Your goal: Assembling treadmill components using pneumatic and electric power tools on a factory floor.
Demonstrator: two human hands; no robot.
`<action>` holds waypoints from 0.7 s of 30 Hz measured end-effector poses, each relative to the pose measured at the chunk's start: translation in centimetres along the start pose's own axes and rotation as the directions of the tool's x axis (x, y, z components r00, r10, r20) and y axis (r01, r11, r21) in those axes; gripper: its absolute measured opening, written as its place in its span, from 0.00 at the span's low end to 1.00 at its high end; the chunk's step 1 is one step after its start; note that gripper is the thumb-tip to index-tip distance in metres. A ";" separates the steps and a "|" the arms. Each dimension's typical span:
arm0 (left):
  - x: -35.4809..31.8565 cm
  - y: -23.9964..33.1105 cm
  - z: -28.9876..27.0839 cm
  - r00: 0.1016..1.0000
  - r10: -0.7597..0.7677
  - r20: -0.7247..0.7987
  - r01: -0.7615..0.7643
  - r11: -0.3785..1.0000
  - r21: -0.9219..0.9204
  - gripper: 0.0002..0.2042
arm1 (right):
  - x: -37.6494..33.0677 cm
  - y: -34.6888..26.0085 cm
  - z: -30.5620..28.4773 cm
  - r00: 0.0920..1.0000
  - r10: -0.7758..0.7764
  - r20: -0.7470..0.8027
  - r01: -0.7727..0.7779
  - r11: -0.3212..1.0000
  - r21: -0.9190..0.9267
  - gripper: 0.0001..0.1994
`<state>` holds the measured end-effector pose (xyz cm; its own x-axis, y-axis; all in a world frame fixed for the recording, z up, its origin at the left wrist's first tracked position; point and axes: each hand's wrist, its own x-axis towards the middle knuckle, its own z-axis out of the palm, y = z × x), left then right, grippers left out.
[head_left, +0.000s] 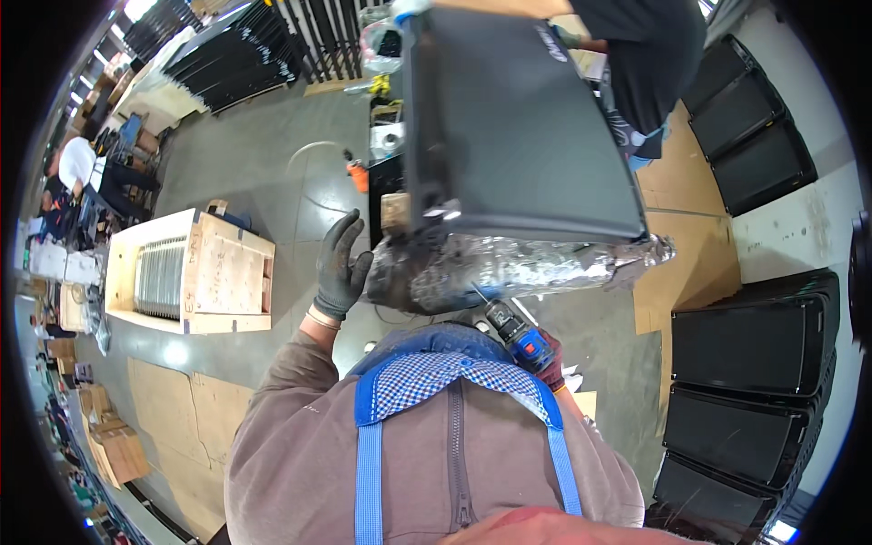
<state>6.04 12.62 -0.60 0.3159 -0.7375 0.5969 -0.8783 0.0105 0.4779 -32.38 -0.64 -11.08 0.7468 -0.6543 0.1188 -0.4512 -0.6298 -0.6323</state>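
While the left hand (341, 268) rests open-fingered against the foil-wrapped end (509, 268) of the black panel (518, 127) | right hand (545, 350) clamped on a blue drill (513, 329) — bit at the foil | step: fastening, likely | next — steady pressure, panel kept from shifting.

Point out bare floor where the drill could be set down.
Bare grey floor lies left of the black panel, between it and the wooden crate. Cardboard below the crate is free. Right is crowded with stacked black panels; foil wrap fills the middle.
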 end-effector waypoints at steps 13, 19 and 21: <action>-54.9 -26.0 -14.8 -0.132 -0.801 0.584 0.578 0.416 0.702 0.29 | 11.6 -19.5 12.3 0.977 0.141 0.160 -0.191 0.243 0.951 0.28; -69.3 -25.8 -24.5 -0.058 -0.589 0.806 0.313 0.756 0.574 0.28 | 17.1 -25.5 13.2 0.936 0.003 0.351 -0.332 -0.315 0.889 0.33; -70.5 -26.5 -25.5 -0.092 -0.859 0.503 0.517 0.391 0.761 0.31 | 19.5 -25.8 13.2 0.862 -0.109 0.495 -0.473 -0.523 0.709 0.33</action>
